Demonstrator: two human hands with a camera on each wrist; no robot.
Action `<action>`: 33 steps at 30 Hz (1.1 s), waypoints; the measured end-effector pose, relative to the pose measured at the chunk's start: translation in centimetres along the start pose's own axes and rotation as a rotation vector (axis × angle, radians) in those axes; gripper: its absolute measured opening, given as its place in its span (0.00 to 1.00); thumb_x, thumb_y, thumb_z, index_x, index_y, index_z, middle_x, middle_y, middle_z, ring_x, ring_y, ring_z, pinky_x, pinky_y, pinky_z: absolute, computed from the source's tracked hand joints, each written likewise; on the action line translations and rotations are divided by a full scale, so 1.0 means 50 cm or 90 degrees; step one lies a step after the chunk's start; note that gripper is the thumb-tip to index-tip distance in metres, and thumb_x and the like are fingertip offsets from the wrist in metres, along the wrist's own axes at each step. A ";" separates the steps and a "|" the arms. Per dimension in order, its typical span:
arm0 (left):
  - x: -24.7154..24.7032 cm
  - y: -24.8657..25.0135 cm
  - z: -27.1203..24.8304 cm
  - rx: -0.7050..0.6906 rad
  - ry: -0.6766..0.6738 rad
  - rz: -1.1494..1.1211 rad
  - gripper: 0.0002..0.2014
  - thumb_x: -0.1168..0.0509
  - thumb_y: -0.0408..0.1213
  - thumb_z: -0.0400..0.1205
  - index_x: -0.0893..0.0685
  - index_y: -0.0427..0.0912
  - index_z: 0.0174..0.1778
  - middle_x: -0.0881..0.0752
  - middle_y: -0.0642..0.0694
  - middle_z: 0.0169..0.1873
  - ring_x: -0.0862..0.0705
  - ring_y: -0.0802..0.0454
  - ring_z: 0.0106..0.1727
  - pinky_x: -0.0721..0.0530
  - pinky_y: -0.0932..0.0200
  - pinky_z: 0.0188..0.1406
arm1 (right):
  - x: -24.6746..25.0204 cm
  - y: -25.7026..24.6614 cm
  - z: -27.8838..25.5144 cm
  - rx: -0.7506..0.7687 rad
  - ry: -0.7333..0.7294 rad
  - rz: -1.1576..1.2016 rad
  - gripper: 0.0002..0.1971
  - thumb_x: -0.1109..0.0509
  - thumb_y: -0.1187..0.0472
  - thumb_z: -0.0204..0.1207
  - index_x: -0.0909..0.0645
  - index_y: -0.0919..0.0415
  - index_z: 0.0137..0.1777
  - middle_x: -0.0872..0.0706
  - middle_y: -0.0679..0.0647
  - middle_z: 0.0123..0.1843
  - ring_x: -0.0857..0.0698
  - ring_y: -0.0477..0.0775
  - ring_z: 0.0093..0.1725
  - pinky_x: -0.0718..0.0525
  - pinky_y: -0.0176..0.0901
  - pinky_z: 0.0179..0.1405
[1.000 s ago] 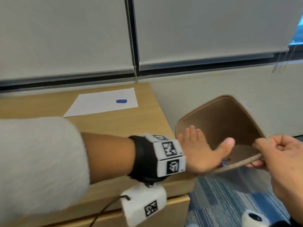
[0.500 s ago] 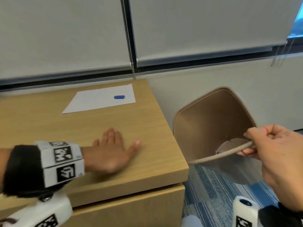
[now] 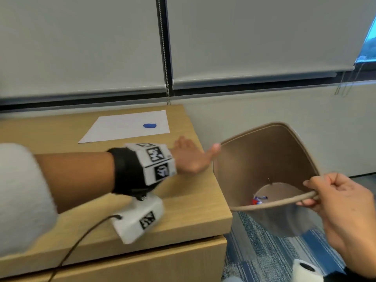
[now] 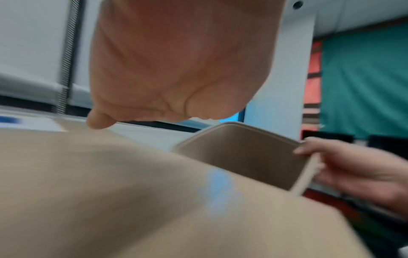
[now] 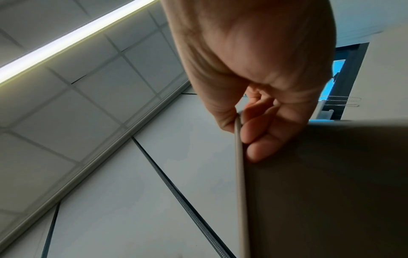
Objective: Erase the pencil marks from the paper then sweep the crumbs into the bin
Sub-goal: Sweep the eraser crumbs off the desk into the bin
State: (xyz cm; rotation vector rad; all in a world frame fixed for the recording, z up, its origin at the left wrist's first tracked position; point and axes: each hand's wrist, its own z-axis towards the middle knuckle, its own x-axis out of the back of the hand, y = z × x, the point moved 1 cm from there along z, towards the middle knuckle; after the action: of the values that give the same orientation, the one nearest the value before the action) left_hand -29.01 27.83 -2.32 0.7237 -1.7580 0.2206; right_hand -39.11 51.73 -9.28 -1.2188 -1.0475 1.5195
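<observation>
Brown inside, the bin [image 3: 264, 159] hangs tilted just beside the table [image 3: 189, 212] edge; our right hand [image 3: 343, 204] has its fingers [image 5: 256, 137] clamped on the bin's rim. Our left hand [image 3: 191, 157] lies flat, fingers straight together, on the table near the bin. Beyond the left hand, paper [image 3: 126, 127] carries 1 blue eraser [image 3: 149, 125].

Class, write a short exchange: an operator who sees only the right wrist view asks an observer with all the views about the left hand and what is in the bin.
Operator: I see the right hand pinching the rim of the bin. Where is the left hand?
Observer: Its fingers are straight, and it is at the right edge of the desk, thumb pointing toward the bin's rim.
Operator: Is anything in the bin?
Observer: A small red and blue scrap lies at its bottom.
</observation>
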 end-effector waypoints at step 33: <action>0.077 -0.027 0.126 -0.058 -0.120 0.317 0.56 0.40 0.80 0.56 0.44 0.63 0.82 0.33 0.53 0.80 0.30 0.49 0.76 0.32 0.50 0.74 | 0.158 0.692 0.069 -0.496 0.086 -0.397 0.09 0.29 0.72 0.75 0.27 0.64 0.38 0.16 0.67 0.33 0.11 0.69 0.34 0.11 0.62 0.38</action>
State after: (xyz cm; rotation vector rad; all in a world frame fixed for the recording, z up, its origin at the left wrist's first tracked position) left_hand -33.91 22.26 -1.06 0.2346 -2.0964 0.4155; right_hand -48.04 50.84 -43.78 -1.2838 -1.8004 0.5359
